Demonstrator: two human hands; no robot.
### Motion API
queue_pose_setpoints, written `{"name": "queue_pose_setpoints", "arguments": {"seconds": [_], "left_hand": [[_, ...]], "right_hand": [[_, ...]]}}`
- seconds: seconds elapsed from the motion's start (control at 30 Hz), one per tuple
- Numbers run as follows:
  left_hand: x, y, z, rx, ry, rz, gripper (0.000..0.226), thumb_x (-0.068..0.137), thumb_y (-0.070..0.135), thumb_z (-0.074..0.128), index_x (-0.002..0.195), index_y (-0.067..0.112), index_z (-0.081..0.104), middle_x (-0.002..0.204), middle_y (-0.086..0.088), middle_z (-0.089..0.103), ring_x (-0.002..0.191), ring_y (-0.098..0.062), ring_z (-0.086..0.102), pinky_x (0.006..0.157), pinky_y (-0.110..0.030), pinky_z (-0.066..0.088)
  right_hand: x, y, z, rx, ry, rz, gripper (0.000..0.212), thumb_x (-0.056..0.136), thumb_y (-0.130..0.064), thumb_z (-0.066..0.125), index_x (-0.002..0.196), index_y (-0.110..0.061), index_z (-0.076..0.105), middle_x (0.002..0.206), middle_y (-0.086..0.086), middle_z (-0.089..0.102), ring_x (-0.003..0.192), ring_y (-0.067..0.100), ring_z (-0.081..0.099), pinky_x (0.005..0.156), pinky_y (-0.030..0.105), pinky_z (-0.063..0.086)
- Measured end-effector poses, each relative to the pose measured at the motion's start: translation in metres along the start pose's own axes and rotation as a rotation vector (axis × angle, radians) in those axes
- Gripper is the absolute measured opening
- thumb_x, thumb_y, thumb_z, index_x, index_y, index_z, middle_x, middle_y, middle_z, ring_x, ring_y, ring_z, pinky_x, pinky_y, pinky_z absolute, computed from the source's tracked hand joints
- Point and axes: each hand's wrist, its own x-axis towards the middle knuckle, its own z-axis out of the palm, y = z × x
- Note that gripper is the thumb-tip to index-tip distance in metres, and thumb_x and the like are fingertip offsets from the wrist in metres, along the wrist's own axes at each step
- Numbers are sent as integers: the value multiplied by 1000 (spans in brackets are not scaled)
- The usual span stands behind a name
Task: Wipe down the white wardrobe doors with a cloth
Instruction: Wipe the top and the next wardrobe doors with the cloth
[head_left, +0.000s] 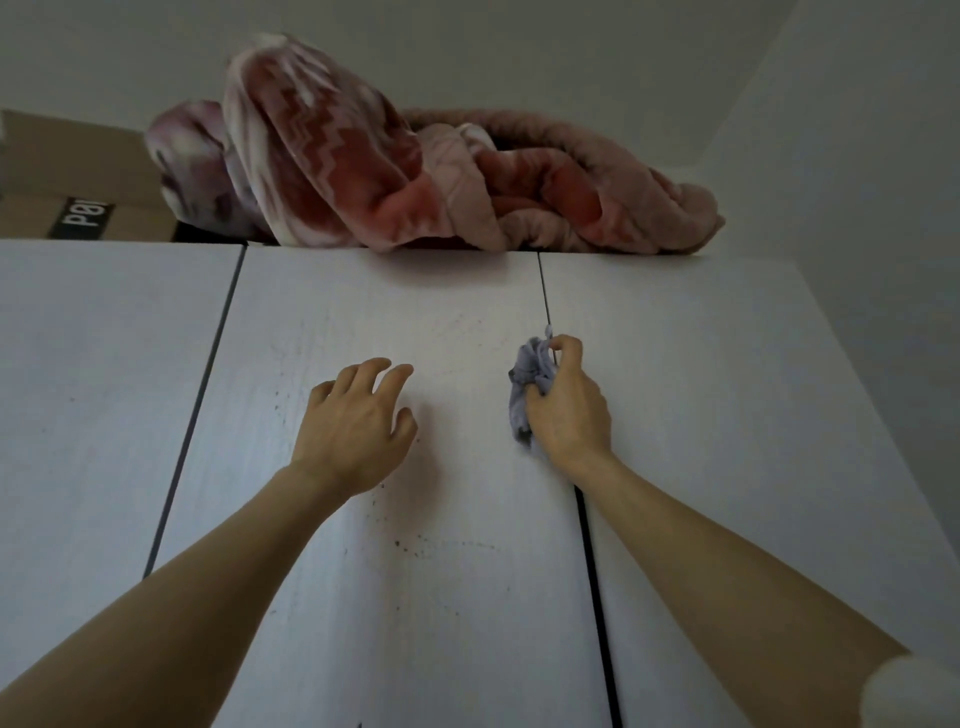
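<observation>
I look up at three white wardrobe doors; the middle door (374, 571) carries dark specks and faint smears. My right hand (569, 410) grips a bunched pale purple cloth (527, 387) and presses it against the seam between the middle door and the right door (727, 467), high up. My left hand (358, 421) rests on the middle door with fingers spread and slightly curled, holding nothing. The left door (98, 389) stands apart from both hands.
A pink and red fleece blanket (415, 182) is heaped on top of the wardrobe and overhangs the door tops. A cardboard box (72, 192) with a black label sits at the top left. A white wall (872, 234) runs along the right.
</observation>
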Motion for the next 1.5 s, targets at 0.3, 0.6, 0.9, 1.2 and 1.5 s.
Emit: {"name": "queue_pose_setpoints", "arguments": {"seconds": [0.3, 0.6, 0.9, 1.2, 1.5], "left_hand": [[35, -27, 9, -43, 13, -3, 52, 96, 31, 38, 146, 20, 27, 153, -6, 25, 139, -25, 24, 110, -46, 23], [37, -61, 30, 9, -65, -97, 56, 97, 37, 31, 148, 26, 11, 158, -4, 0, 145, -27, -3, 114, -51, 7], [35, -77, 36, 24, -105, -53, 61, 93, 52, 19, 149, 32, 5, 158, 0, -7, 144, -22, -10, 114, -48, 0], [34, -83, 40, -22, -60, -65, 77, 75, 57, 13, 148, 34, 11, 158, 4, -2, 145, -17, -7, 114, -45, -2], [19, -119, 28, 21, -11, -176, 86, 69, 64, 16, 146, 27, 17, 158, 1, 4, 145, -20, -1, 113, -50, 0]], "right_hand": [[29, -7, 47, -335, 93, -36, 40, 95, -17, 47, 134, -24, 45, 121, 5, 59, 114, 23, 44, 92, 34, 35], [26, 9, 57, -479, -157, -437, 52, 98, -22, 36, 148, -21, 23, 155, -1, 21, 145, 18, 10, 117, 38, -1], [68, -12, 87, -223, 85, -70, 52, 94, -9, 38, 144, -3, 28, 150, 12, 28, 141, 30, 20, 118, 37, 10], [48, -55, 113, -389, -200, -524, 62, 93, -5, 40, 149, -18, 17, 158, 2, 6, 145, 22, 2, 119, 34, 1], [76, -24, 92, -157, 87, -70, 63, 89, -7, 45, 146, -1, 18, 147, 17, 30, 136, 30, 28, 113, 41, 26]]}}
